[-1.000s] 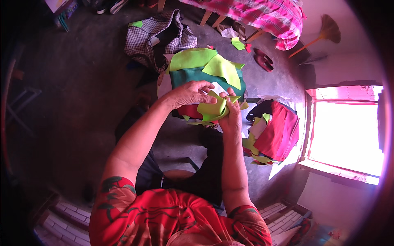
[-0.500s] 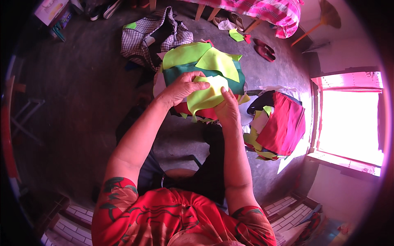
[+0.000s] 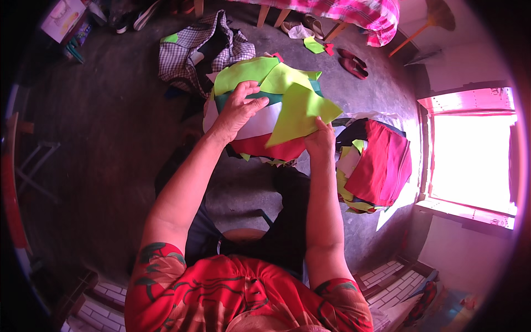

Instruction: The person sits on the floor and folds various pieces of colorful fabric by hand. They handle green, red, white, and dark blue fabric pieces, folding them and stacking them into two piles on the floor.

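Observation:
A pile of fabric pieces (image 3: 260, 119) in lime green, dark green, white and red stands in front of me. Its container, if there is one, is hidden under the cloth. Over the right side of this pile, my right hand (image 3: 321, 138) pinches the lower right edge of a lime green fabric piece (image 3: 301, 115), which hangs spread out with pointed corners. My left hand (image 3: 240, 112) hovers above the pile's left part, its fingers apart and holding nothing.
To the right, by the bright window (image 3: 470, 163), sits a second pile of red, black and lime cloth (image 3: 376, 166). A checked bag (image 3: 185, 52) lies on the floor at the far left. Beyond are dark red shoes (image 3: 353, 63), lime scraps (image 3: 314, 45) and a broom (image 3: 440, 16).
My left hand has let go of the lime green piece and opened. My right hand has drawn the piece rightward, and it now hangs wider. White cloth shows on the pile beneath.

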A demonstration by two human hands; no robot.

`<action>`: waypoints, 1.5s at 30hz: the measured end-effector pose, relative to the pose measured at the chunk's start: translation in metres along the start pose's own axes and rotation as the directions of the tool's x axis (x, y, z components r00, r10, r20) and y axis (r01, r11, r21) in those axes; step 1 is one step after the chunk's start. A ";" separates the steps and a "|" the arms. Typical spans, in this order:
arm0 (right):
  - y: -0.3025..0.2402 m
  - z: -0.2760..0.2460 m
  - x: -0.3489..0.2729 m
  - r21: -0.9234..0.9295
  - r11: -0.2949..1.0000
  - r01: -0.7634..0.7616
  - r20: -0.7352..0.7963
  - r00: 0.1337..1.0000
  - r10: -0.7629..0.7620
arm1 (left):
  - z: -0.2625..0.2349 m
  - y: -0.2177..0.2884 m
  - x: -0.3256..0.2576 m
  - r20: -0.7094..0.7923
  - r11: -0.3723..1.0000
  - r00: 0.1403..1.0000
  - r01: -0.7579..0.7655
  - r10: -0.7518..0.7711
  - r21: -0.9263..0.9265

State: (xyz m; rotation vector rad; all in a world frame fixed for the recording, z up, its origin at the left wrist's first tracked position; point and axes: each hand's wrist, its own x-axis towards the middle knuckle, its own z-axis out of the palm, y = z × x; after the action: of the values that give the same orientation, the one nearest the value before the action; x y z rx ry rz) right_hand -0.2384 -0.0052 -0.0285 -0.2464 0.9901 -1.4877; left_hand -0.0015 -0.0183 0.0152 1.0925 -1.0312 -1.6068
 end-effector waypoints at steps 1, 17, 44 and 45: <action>0.000 -0.012 0.009 0.052 0.998 -0.045 -0.040 0.998 0.047 | -0.001 0.000 0.001 -0.001 1.000 1.000 0.007 -0.007 0.020; 0.007 -0.029 0.015 -0.817 0.463 0.344 -0.083 0.725 -0.684 | -0.006 -0.005 0.006 0.044 0.999 0.999 0.011 -0.013 0.052; 0.041 0.025 -0.047 -0.880 -0.325 0.348 0.412 0.898 -0.153 | -0.009 0.008 -0.003 0.078 0.998 0.995 0.058 -0.061 0.038; 0.036 0.031 -0.056 -0.882 -0.291 0.371 0.425 0.892 -0.150 | -0.011 0.008 -0.003 0.075 0.997 0.996 0.055 -0.058 0.045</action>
State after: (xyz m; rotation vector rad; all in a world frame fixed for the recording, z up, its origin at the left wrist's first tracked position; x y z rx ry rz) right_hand -0.1801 0.0372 -0.0125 -1.9401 1.9481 -0.5081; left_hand 0.0113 -0.0189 0.0208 1.1055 -1.0981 -1.6895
